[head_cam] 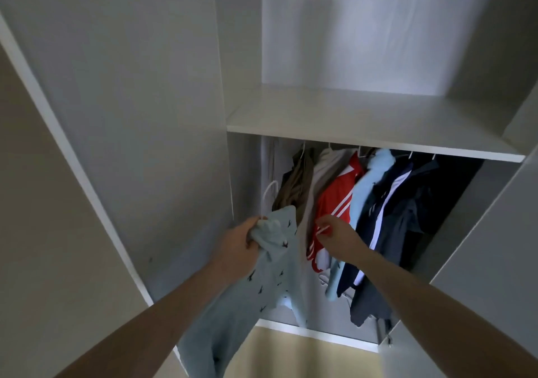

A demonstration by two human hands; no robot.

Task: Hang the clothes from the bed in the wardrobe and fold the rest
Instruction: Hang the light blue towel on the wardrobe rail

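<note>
With several garments (pixel 375 203) already hung in the wardrobe (pixel 364 133), the left hand (pixel 241 246) grips the pale blue printed shirt (pixel 273 264) on its white hanger (pixel 269 194), not yet hooked on, while the right hand (pixel 334 232) parts the row, fingers loosely curled.

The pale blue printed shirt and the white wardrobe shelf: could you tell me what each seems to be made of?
The pale blue printed shirt, gripped by the left hand, looks like soft matte woven fabric: it crumples and drapes. The white wardrobe shelf looks like laminated board, smooth, faintly glossy, square-edged.
</note>
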